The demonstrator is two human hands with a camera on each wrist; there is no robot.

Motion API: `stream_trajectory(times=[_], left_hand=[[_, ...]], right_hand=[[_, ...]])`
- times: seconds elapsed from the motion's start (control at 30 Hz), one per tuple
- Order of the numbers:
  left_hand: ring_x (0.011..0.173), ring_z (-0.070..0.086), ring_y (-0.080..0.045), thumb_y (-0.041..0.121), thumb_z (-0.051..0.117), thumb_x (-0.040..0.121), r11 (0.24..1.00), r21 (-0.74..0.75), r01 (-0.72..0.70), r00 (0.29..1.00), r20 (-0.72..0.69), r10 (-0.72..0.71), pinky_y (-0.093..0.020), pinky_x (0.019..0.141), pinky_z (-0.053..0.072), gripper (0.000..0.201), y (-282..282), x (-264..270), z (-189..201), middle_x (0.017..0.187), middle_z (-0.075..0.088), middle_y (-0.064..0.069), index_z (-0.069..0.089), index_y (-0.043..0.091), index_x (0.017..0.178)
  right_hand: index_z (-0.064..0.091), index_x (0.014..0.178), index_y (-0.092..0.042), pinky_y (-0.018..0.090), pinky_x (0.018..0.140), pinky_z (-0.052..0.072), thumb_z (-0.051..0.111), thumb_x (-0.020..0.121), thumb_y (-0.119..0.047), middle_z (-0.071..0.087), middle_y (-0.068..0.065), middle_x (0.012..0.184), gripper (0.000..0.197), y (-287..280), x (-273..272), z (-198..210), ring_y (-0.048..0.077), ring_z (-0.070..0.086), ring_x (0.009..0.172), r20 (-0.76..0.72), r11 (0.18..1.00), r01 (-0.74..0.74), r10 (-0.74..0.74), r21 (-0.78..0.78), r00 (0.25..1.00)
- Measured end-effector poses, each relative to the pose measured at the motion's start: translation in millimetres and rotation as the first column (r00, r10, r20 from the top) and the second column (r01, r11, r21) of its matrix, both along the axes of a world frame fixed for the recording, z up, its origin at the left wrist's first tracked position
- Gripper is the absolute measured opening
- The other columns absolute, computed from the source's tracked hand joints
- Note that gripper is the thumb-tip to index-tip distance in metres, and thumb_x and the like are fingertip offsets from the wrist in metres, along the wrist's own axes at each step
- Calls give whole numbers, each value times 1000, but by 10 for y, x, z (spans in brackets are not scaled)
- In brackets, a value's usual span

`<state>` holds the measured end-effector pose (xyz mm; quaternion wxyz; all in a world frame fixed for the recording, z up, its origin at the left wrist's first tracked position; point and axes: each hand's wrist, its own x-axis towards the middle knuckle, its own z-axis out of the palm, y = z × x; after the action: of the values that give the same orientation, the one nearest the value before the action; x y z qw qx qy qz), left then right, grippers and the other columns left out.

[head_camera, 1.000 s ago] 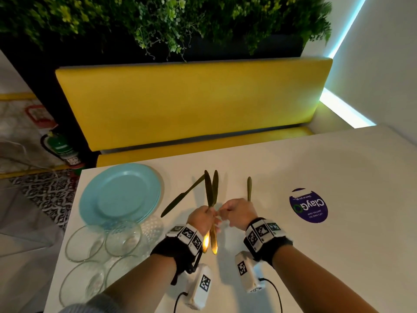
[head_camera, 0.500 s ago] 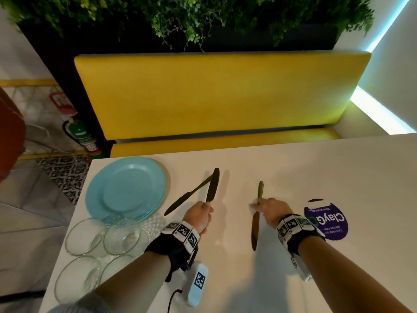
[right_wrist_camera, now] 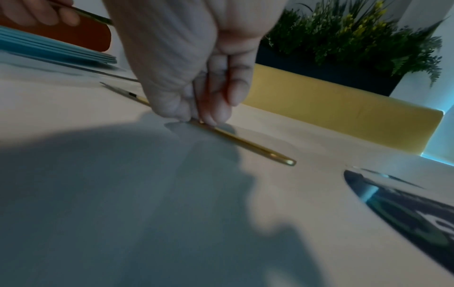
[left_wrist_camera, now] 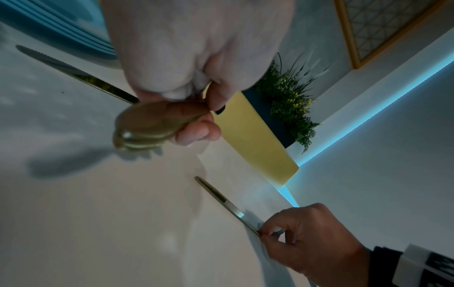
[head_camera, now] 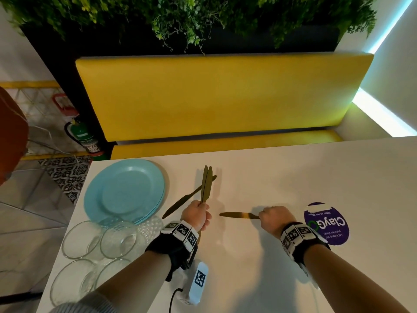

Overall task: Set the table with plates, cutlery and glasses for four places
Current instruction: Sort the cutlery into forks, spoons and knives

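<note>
Cutlery held over bench

Cutlery is gripped upright in the curled left hand. A knife lying flat on the bench is pinched by the right hand. Plates and glasses are stacked at left.
</note>
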<state>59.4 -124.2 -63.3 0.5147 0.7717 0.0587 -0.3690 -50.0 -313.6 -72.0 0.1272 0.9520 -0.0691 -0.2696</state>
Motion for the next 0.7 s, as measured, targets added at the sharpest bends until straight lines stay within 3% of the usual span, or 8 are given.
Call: stream_trajectory(times=[0.23,0.37,0.43,0.5,0.6,0.7], left_hand=[[53,51,-17,17,34,100,999,-23,-29,999,-31,29,-23,46,37,20,20,-3,-4,68,58,-6,50,11,89],[53,52,-17,16,37,99,999,-31,-26,999,-32,25,-23,45,40,14,34,-9,-2,67,58,-6,50,11,98],[55,55,-17,18,38,99,1000,-23,-7,1000,-14,6,-23,47,44,12,31,-16,-8,69,59,-6,48,12,97],[58,58,-19,17,37,99,999,-45,-1,1000,-11,1,-25,51,47,12,19,-27,-20,72,61,-7,47,11,95],[60,57,-20,16,39,99,996,-94,10,999,-32,-13,-30,60,49,11,-4,-40,-13,75,61,-9,46,9,94],[64,59,-18,21,41,99,994,-91,68,997,-16,-69,-29,63,51,15,26,-35,55,80,62,-8,47,8,102]], right_hand=[[58,118,-12,30,85,48,34,95,-15,65,6,117,33,75,-12,3,25,63,106,100,983,183,-185,32,978],[61,113,-14,27,77,46,41,91,-25,67,6,111,32,181,116,172,26,63,101,162,895,395,-430,210,888],[65,102,-14,24,68,43,48,87,-33,68,8,104,30,269,242,285,27,63,97,157,791,481,-566,378,809],[69,89,-15,20,61,45,56,83,-37,71,6,96,26,375,385,376,23,66,88,109,636,521,-687,569,718],[72,84,-7,25,70,56,62,82,-29,74,7,83,24,596,550,486,16,66,67,-18,347,515,-817,784,577],[71,80,-4,27,69,57,64,81,-26,74,10,76,22,788,669,492,14,63,57,-66,247,502,-847,829,527]])
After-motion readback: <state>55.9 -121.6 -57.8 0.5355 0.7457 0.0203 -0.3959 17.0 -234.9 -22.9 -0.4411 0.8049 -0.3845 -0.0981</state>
